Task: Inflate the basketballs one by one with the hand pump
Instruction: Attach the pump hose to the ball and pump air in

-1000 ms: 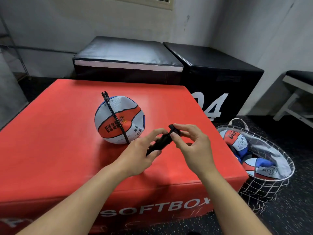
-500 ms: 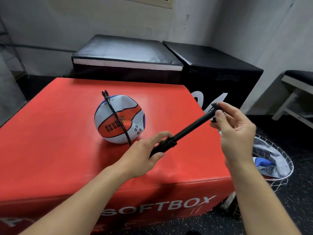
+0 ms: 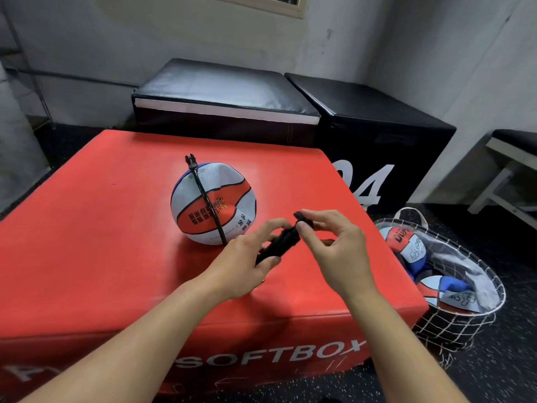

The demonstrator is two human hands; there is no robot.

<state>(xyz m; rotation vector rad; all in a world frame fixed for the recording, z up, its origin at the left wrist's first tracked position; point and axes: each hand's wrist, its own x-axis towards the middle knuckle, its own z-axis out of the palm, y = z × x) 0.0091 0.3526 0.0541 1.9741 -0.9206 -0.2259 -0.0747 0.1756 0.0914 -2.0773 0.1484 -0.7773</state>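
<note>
Head view: white, orange-red and blue rubber basketball (image 3: 213, 202) sits on the red padded soft box (image 3: 87, 228) that serves as the counter, a bit right of its middle, printed text facing the camera. Thin black hose (image 3: 207, 202) runs up over the ball's front, its connector end poking above the top left of the ball; its lower end goes behind the left hand. Small black hand pump (image 3: 279, 245) is held in the air just in front of and right of the ball, tilted up to the right, handle pushed in against the barrel. Left hand (image 3: 244, 263) wraps the pump's barrel, grip closed around it, thumb on top, fingers curled below. Right hand (image 3: 334, 251) pinches the pump's handle at the upper end, thumb and fingers closed on it. Both forearms bare, reaching in from the bottom edge. White wire mesh basket (image 3: 453, 324) stands on the dark floor just beside the box's right front corner, holding flat, deflated balls (image 3: 406, 242) in the same white, red and blue colours. Behind the red box, 2 black padded boxes (image 3: 226, 94) stand side by side against the grey wall, the right one marked with large white numerals. White-framed bench (image 3: 511, 175) at far right edge.
</note>
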